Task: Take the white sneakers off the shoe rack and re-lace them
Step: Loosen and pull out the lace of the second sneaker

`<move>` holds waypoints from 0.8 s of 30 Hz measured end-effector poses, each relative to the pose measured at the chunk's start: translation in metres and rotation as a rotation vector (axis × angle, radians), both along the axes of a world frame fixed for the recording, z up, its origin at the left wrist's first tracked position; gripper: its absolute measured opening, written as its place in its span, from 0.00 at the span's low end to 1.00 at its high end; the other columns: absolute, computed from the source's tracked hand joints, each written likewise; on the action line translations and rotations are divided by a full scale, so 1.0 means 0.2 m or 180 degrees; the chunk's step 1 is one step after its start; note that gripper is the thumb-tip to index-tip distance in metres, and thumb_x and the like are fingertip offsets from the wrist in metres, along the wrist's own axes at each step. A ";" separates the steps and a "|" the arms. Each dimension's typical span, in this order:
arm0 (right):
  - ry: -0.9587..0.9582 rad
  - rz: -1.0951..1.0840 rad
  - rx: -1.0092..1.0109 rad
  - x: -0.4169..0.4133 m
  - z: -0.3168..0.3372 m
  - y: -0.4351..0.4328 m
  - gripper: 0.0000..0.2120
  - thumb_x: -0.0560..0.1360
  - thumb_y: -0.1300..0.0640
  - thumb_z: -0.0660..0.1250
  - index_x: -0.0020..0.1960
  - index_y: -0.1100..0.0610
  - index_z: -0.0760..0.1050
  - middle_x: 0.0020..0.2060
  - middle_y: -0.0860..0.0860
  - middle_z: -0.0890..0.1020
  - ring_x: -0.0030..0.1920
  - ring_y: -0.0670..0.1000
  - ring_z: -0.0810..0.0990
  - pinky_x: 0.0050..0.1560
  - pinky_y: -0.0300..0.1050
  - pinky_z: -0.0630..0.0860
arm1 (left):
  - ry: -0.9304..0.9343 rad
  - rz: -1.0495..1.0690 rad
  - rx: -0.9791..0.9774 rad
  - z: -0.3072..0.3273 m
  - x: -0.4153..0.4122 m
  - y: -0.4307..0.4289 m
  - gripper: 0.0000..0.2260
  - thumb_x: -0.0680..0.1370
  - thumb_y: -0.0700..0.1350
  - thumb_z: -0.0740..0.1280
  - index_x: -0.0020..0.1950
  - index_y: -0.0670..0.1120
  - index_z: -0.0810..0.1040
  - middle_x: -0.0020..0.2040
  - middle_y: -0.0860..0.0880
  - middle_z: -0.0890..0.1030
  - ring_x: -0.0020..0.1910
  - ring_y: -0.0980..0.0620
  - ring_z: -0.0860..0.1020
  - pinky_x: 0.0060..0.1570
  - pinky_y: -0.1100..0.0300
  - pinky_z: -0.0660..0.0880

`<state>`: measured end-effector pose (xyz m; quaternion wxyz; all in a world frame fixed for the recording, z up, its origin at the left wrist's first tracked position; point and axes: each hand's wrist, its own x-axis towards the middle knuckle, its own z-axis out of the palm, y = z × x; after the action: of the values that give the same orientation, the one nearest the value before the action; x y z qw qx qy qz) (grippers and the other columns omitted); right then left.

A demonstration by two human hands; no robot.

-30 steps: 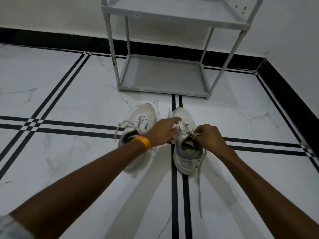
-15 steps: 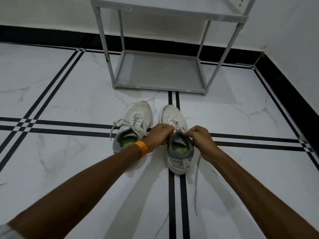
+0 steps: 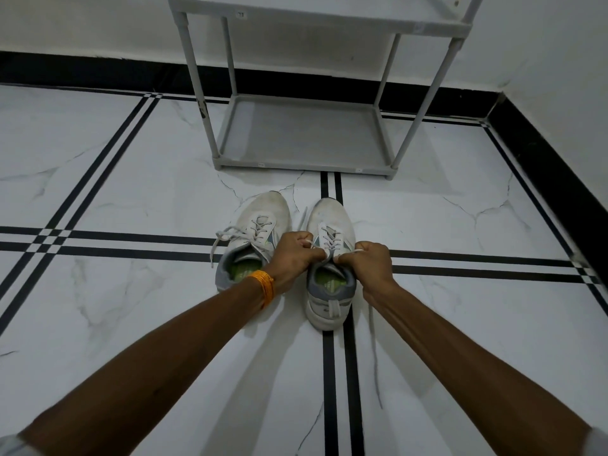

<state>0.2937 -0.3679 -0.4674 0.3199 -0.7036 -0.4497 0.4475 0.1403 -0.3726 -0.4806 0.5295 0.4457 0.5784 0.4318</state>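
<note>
Two white sneakers stand side by side on the floor, toes toward the rack. The left sneaker [image 3: 253, 245] has its laces tied in a loose bow. Over the tongue of the right sneaker [image 3: 330, 274], my left hand [image 3: 294, 255] and my right hand [image 3: 368, 263] are each fisted on one end of the white lace [image 3: 324, 253], knuckles nearly touching. A loose stretch of that lace trails down the floor past my right forearm. An orange band circles my left wrist.
The grey shoe rack [image 3: 306, 136] stands just beyond the sneakers against the white wall, its bottom shelf bare. Black skirting runs along the walls, with a corner at the right. The floor is white marble tile [image 3: 131, 307] with black double stripes.
Both hands have drawn together at the top of the right sneaker's lacing and tightened on the lace. The camera view has tilted down slightly; the left sneaker has not moved.
</note>
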 end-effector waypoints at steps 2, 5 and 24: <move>-0.0030 0.0045 0.0080 -0.01 0.01 0.00 0.15 0.60 0.64 0.78 0.27 0.60 0.71 0.28 0.59 0.76 0.33 0.54 0.73 0.35 0.50 0.73 | 0.0102 0.0047 0.0032 -0.01 -0.01 -0.01 0.23 0.68 0.30 0.72 0.28 0.49 0.61 0.26 0.52 0.62 0.24 0.57 0.61 0.24 0.67 0.63; -0.0071 0.0136 0.0180 -0.03 0.01 0.00 0.17 0.61 0.66 0.77 0.27 0.58 0.69 0.28 0.57 0.75 0.33 0.53 0.72 0.35 0.47 0.72 | 0.0261 0.0101 0.0058 -0.01 -0.02 -0.02 0.21 0.68 0.32 0.72 0.28 0.49 0.63 0.26 0.51 0.63 0.25 0.55 0.63 0.27 0.64 0.65; -0.0895 0.1488 0.0733 0.03 0.60 0.18 0.16 0.72 0.50 0.71 0.33 0.59 0.73 0.31 0.54 0.79 0.34 0.53 0.79 0.42 0.50 0.78 | 0.2343 -0.1117 0.1376 0.50 -0.10 0.01 0.13 0.73 0.43 0.69 0.31 0.39 0.72 0.31 0.46 0.71 0.30 0.53 0.68 0.32 0.57 0.64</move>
<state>0.3002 -0.3325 -0.3479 0.2205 -0.5952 -0.6873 0.3532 0.1196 -0.3709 -0.3801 0.2489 0.7607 0.5405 0.2594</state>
